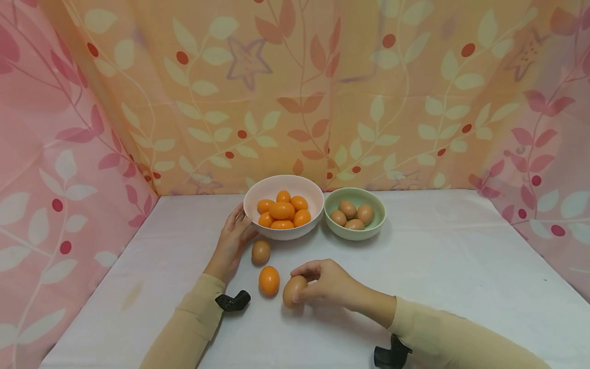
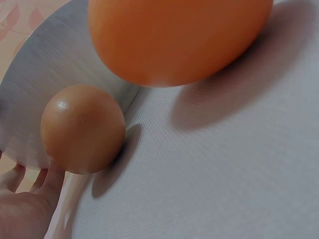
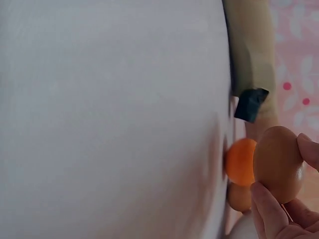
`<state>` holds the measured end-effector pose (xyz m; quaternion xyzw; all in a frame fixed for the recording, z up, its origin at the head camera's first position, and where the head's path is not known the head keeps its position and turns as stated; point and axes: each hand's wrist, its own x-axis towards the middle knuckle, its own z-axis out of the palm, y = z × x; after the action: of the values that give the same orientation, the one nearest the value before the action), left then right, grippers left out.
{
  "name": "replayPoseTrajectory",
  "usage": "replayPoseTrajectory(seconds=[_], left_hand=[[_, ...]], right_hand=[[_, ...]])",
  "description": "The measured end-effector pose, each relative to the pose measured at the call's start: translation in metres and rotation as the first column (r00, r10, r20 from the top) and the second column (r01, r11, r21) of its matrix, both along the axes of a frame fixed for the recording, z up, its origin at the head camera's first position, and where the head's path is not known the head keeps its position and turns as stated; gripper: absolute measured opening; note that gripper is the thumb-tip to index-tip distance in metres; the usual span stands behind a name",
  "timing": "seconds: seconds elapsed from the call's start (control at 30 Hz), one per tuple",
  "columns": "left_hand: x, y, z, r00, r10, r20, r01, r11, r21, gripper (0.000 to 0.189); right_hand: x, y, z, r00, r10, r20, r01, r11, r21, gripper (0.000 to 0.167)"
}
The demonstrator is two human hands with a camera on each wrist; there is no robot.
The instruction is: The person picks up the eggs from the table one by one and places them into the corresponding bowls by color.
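My right hand [image 1: 329, 284] pinches a brown egg [image 1: 294, 292] between thumb and fingers, low over the white cloth; the right wrist view shows the same egg [image 3: 279, 164] between the fingertips. Against the left side of the pale pink bowl [image 1: 288, 234], the fingers of my left hand [image 1: 232, 241] rest on its outer wall. Inside the bowl are several smooth orange egg-shaped things [image 1: 281, 210]. Just in front of it stands another brown egg [image 1: 260, 252], close to the left hand. Between that egg and my right hand sits a loose orange egg-shaped thing [image 1: 269, 281].
A green bowl [image 1: 355, 234] with several brown eggs [image 1: 365, 214] stands right beside the pink bowl. White cloth [image 1: 442, 256] covers the table. Patterned fabric [image 1: 295, 102] hangs at the back and both sides. Black wrist devices [image 1: 233, 301] are strapped on both sleeves.
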<state>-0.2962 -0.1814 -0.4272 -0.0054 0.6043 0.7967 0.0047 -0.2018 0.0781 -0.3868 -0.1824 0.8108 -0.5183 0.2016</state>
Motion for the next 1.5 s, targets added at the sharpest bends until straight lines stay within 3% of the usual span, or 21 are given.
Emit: replayPoseTrajectory(seconds=[0.47,0.73,1.03,1.5], left_hand=[[0.000,0.000,0.000,1.000,0.004,0.012,-0.004,1.000,-0.008,0.061],[0.000,0.001,-0.001,1.000,-0.004,0.013,0.004,1.000,-0.007,0.062],[0.002,0.000,0.000,1.000,-0.002,0.003,0.002,1.000,0.001,0.062],[-0.001,-0.001,-0.002,1.000,-0.008,0.003,0.008,1.000,0.005,0.061]], right_hand=[[-0.023,0.033,0.030,0.990,-0.140,-0.032,0.138,0.989,-0.058,0.051],[-0.036,0.051,0.044,0.984,-0.170,-0.062,0.165,0.984,-0.072,0.054],[-0.063,0.064,0.053,0.949,-0.290,-0.124,0.287,0.957,-0.042,0.055],[-0.106,0.074,0.052,0.907,-0.416,-0.064,0.416,0.909,-0.015,0.062]])
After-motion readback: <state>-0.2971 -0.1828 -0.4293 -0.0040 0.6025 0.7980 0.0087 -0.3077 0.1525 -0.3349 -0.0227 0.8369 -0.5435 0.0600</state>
